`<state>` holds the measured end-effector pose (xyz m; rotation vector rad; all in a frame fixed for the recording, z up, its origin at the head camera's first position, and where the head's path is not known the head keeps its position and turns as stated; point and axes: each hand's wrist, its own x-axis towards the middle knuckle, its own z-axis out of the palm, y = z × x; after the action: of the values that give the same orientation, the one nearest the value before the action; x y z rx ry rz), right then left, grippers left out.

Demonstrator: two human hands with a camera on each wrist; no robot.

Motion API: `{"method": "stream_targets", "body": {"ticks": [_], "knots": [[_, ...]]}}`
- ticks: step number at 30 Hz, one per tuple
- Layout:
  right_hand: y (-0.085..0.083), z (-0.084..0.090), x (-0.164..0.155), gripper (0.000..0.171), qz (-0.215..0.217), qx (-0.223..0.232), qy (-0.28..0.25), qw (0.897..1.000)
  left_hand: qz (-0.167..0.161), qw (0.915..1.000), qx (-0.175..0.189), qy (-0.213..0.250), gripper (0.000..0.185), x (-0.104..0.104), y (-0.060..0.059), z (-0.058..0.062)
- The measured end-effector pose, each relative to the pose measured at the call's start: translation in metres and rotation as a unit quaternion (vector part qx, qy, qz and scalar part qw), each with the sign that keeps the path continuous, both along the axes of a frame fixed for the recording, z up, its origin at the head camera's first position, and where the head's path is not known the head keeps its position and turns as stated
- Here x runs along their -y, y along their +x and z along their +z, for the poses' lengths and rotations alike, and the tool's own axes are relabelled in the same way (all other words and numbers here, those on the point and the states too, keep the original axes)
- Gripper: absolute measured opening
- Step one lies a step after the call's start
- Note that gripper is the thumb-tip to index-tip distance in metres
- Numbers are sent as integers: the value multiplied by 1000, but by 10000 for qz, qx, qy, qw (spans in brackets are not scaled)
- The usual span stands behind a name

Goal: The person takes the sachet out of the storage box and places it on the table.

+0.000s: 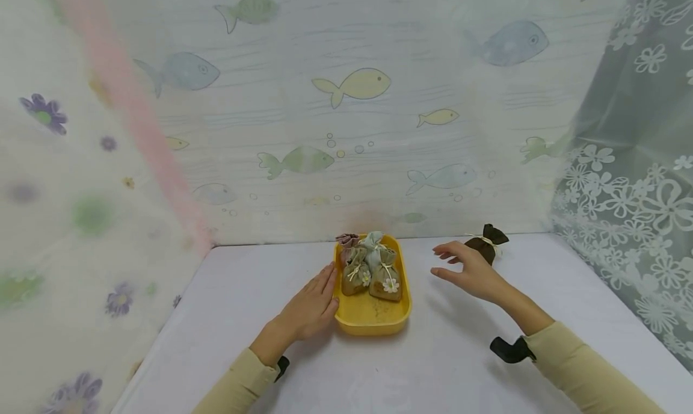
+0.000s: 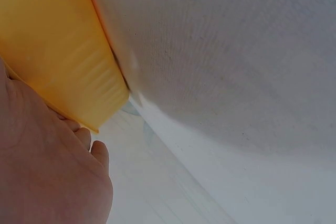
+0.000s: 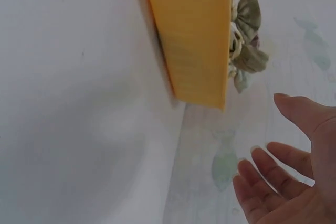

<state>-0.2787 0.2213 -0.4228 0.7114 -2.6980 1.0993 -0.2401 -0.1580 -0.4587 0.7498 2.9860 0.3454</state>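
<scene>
A yellow tray (image 1: 373,327) stands on the white table, holding several small drawstring pouches. Two tan pouches, one (image 1: 385,277) with a white flower, sit in front of a pale blue-green pouch (image 1: 373,245) and a mauve one (image 1: 347,242). My left hand (image 1: 308,305) rests against the tray's left side with its fingers straight. In the left wrist view that hand (image 2: 52,166) lies along the yellow wall. To the right of the tray my right hand (image 1: 471,272) hovers with nothing in it, fingers and thumb apart. Behind it lies a dark brown pouch (image 1: 482,245), partly hidden by the hand.
The white tablecloth (image 1: 227,293) runs back to a fish-print curtain (image 1: 352,125). A flower-print sheet (image 1: 81,221) hangs at the left, and a grey lace-print sheet (image 1: 639,191) at the right.
</scene>
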Motion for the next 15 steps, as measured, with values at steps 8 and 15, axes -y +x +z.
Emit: {"method": "stream_targets", "body": {"ticks": [8,15], "knots": [[-4,-2,14,44,244,-12,-88,9997,-16,10000,-36,-2,65,0,0,-1],[-6,-3,25,46,323,95,-94,9994,10,10000,-45,-6,65,0,-1,-2]]}}
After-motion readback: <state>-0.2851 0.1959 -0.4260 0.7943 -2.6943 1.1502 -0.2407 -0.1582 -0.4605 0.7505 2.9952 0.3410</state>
